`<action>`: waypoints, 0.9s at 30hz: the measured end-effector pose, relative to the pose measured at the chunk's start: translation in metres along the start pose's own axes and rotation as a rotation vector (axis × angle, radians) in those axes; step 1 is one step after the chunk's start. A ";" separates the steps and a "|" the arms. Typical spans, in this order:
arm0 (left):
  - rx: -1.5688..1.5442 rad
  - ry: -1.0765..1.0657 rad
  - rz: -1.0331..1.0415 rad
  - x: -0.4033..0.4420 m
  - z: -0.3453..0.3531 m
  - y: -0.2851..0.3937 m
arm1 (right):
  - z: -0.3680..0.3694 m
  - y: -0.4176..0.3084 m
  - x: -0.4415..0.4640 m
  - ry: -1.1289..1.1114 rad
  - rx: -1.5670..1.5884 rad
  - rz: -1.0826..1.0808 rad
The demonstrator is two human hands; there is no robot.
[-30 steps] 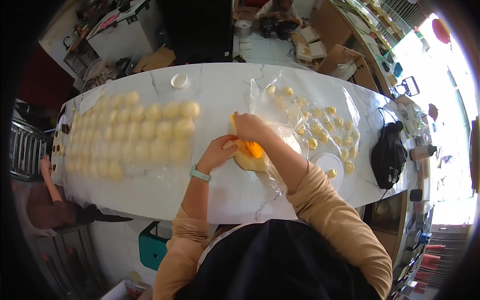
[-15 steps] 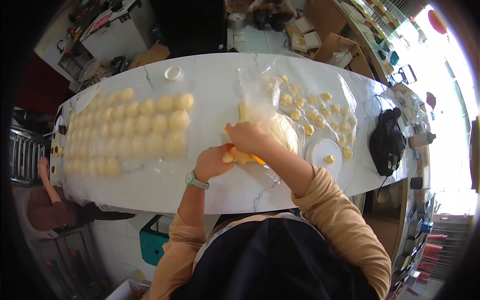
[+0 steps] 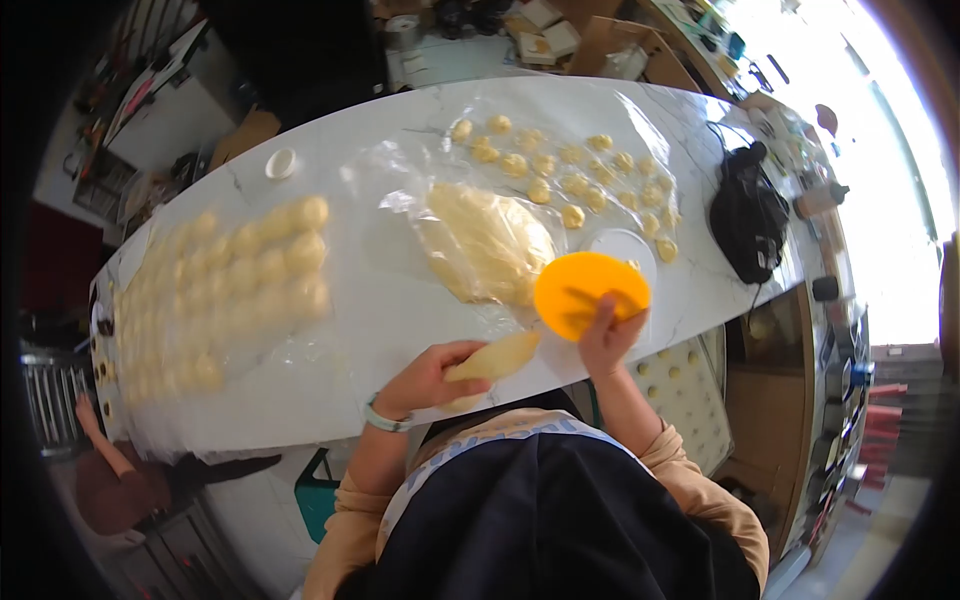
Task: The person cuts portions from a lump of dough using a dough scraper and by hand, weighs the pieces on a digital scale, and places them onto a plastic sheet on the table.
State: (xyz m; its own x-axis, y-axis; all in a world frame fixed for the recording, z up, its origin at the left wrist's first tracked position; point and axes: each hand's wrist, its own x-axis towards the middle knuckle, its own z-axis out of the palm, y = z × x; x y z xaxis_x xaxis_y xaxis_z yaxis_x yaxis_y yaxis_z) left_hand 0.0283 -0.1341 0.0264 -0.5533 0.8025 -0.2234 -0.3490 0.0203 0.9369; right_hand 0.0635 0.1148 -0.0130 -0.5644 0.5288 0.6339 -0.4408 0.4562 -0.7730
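A: Where's the dough?
B: Clamped in the left hand, above the tabletop; the right hand grips the scraper
A: What remains?
B: The bagged lump looks undivided; the rowed balls beyond seem done

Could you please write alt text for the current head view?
A person's left hand holds a piece of pale dough and the right hand a flat yellow scraper at a white table. Beyond them lies a large dough mass under clear plastic, with small yellow balls past it and rows of larger balls at left.
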 end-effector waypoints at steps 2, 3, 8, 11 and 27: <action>0.008 0.061 0.021 0.032 0.021 -0.010 | -0.023 -0.008 0.019 0.059 -0.059 -0.004; 0.011 0.093 0.037 0.046 0.027 -0.019 | -0.036 -0.011 0.027 0.086 -0.087 -0.010; 0.980 0.074 -0.006 0.063 0.045 -0.013 | -0.085 -0.023 0.039 0.243 -0.245 -0.023; 1.070 0.240 0.048 0.066 0.053 0.016 | -0.104 -0.037 0.030 0.316 -0.265 0.031; 0.553 0.774 0.201 0.181 -0.158 -0.021 | -0.131 -0.063 0.016 0.430 -0.361 0.179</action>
State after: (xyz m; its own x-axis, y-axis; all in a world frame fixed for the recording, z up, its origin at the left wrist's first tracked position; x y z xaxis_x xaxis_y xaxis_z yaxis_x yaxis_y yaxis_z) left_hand -0.1848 -0.0835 -0.0760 -0.9771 0.2114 0.0244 0.1014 0.3617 0.9268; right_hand 0.1739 0.1887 0.0487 -0.2410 0.8286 0.5054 -0.0563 0.5079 -0.8596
